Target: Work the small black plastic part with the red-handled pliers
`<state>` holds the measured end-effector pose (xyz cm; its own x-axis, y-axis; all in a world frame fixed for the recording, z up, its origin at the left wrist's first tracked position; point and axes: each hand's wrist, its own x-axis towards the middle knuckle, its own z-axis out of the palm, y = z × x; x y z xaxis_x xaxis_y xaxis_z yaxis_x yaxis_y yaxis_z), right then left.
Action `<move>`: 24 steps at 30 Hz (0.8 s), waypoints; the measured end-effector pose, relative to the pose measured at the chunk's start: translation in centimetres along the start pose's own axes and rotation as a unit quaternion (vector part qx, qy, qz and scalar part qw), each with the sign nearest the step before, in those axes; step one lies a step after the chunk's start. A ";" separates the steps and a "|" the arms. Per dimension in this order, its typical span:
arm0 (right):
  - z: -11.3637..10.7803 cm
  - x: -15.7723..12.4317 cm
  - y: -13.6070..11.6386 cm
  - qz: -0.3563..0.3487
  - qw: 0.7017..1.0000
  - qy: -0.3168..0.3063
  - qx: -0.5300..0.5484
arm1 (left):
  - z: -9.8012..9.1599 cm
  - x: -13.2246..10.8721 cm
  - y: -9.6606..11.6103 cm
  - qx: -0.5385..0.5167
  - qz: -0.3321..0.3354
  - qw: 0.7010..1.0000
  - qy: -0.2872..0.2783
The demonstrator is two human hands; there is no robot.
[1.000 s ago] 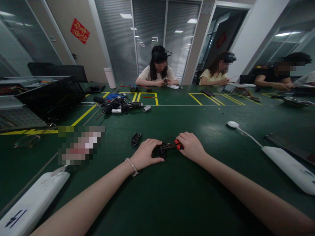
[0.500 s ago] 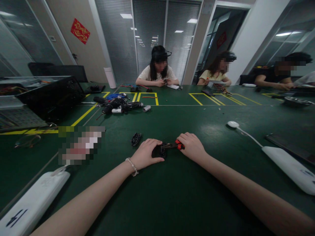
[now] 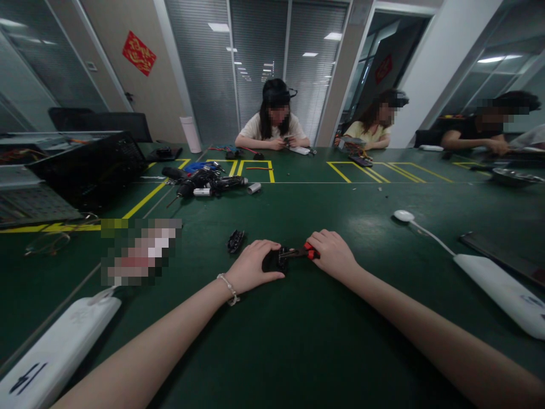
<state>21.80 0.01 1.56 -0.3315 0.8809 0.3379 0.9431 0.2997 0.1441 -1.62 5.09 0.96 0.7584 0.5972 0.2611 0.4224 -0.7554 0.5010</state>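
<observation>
My left hand point(image 3: 252, 263), a beaded bracelet at its wrist, steadies a small black part point(image 3: 282, 259) between thumb and fingertips on the green table. What the part is does not show clearly. The fingers of my right hand point(image 3: 332, 250) are wrapped round the red handles of small pliers point(image 3: 300, 252). Leftward the pliers' dark jaws reach the black part; whether they pinch something there is too small to tell. Beyond my left hand lies another black piece point(image 3: 235, 241) that looks like a hollow shell.
A power drill point(image 3: 191, 184) and other tools lie farther left, near an open computer case point(image 3: 89, 170). White power banks point(image 3: 63, 346) flank my forearms. On the right are a white puck on a cable point(image 3: 403, 215) and a dark phone point(image 3: 502, 255). Several co-workers sit opposite.
My hands stay almost in place, with the plier handles shifted very slightly. Across the table, a co-worker's metal box with wires has moved left.
</observation>
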 end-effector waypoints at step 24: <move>0.3 0.1 0.1 -0.010 1.000 0.005 -0.005 | 0.1 0.0 0.1 0.010 -0.004 1.000 0.004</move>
<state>21.85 0.20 1.32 -0.3501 0.8709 0.3449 0.9362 0.3133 0.1591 -1.51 4.99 0.99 0.7509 0.6059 0.2628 0.4388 -0.7551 0.4871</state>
